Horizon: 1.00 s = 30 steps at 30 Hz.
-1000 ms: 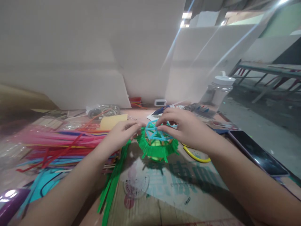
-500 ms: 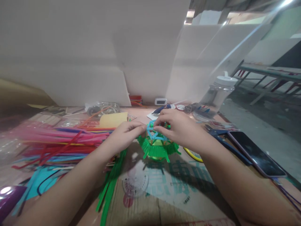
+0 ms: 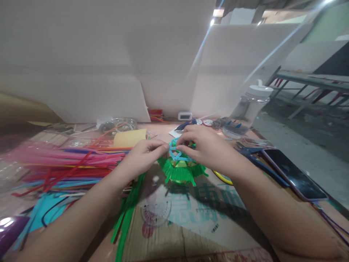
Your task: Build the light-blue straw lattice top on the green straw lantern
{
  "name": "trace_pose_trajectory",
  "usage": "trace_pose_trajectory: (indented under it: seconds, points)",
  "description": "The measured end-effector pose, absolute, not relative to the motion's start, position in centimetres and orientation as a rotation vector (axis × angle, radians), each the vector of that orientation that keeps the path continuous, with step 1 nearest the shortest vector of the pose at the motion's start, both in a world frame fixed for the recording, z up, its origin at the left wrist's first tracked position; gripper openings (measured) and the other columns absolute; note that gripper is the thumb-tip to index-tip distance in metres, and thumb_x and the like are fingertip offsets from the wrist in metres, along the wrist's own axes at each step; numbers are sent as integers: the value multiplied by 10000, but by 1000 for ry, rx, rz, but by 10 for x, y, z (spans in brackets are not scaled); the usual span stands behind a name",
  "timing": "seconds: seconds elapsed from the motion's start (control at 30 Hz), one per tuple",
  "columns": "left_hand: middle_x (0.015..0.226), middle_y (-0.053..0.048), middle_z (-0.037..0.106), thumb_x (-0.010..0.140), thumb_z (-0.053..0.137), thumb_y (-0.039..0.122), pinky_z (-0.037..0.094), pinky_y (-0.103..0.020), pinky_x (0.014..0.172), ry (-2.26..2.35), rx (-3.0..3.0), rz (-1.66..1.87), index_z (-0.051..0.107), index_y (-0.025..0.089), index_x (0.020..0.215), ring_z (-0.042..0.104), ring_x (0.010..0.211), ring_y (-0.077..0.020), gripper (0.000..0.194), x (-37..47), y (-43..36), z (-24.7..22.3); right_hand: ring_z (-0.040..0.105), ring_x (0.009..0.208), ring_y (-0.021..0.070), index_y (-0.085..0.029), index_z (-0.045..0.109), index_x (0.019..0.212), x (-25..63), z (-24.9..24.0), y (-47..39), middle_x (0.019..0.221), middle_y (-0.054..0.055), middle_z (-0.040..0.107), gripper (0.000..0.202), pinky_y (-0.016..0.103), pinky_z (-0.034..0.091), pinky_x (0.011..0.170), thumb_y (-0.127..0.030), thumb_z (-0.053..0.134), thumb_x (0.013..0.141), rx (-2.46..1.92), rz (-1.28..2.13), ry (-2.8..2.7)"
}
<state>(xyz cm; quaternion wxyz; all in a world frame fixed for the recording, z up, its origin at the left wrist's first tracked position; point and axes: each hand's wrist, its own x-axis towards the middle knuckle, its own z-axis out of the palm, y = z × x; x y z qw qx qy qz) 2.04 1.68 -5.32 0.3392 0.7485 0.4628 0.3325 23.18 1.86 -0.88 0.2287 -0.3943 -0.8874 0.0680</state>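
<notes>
White foam-board walls behind, cluttered table, flattened cardboard sheet (image 3: 191, 225) under my work with big teal printed characters, blurred, can't read. Pile of coloured straws (image 3: 68, 163) to my left, phone (image 3: 294, 174) to my right. Green fringed base (image 3: 181, 171) sits mid-cardboard, blue straw frame (image 3: 177, 153) on top. My left hand (image 3: 141, 158) and right hand (image 3: 204, 145) both pinch the frame's top joint. Risk, as I judge it: squeezing too hard kinks a straw or pops the frame off its base.

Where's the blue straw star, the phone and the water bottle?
blue straw star (image 3: 178, 155), head view, lower middle struts
phone (image 3: 293, 174), head view, dark screen
water bottle (image 3: 249, 109), head view, clear body
</notes>
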Motion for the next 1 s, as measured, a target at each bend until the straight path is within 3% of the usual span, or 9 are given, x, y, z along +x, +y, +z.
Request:
trace_pose_trajectory:
  seconds: [0.23, 0.43, 0.53, 0.63, 0.77, 0.9, 1.0]
  points:
    - [709, -14, 638, 900, 536, 506, 435, -292, 667, 1215, 1926, 856, 655, 188, 679, 586, 715, -187, 405, 19, 18, -55, 639, 837, 174, -184, 762, 909, 253, 9, 19, 907, 43, 742, 151, 286, 433, 725, -254, 632, 938, -1041, 375, -2212]
    - [659, -12, 590, 895, 533, 579, 432, -296, 647, 1141, 1894, 823, 610, 196, 632, 532, 664, -175, 471, 13, 24, -57, 667, 884, 175, -177, 730, 976, 281, -9, 23, 986, 54, 758, 206, 287, 467, 775, -225, 530, 966, -1060, 385, -2070]
    - [712, -29, 614, 872, 556, 634, 441, -300, 635, 1059, 1739, 812, 663, 191, 738, 535, 657, -170, 475, 7, 31, -62, 660, 914, 172, -183, 712, 1019, 290, -17, 29, 1030, 62, 746, 230, 282, 467, 780, -268, 500, 993, -1097, 417, -1978]
    - [708, -24, 603, 839, 580, 685, 434, -294, 583, 1045, 1535, 892, 652, 184, 903, 535, 612, -162, 510, 1, 39, -67, 598, 727, 143, -179, 712, 929, 296, -15, 32, 838, 35, 701, 332, 267, 426, 655, -405, 482, 1011, -1120, 489, -1915]
    - [668, 8, 522, 890, 550, 577, 416, -282, 561, 1223, 1564, 1128, 528, 203, 766, 499, 600, -149, 394, -10, 47, -67, 447, 538, 118, -174, 639, 686, 299, -8, 31, 577, -8, 514, 571, 271, 321, 529, -602, 418, 993, -1135, 507, -1977]
    - [622, 19, 448, 919, 475, 367, 416, -286, 595, 1386, 1712, 1280, 457, 220, 671, 459, 621, -154, 289, -24, 52, -62, 455, 564, 125, -189, 572, 639, 301, -5, 28, 589, -11, 520, 466, 273, 327, 557, -469, 456, 993, -1195, 362, -2000]
    - [614, 22, 478, 877, 510, 374, 423, -284, 599, 1393, 1724, 1245, 496, 212, 683, 480, 607, -148, 254, -30, 55, -61, 517, 637, 144, -185, 631, 702, 302, -3, 26, 663, 6, 607, 339, 274, 366, 607, -351, 486, 960, -1207, 340, -1996]
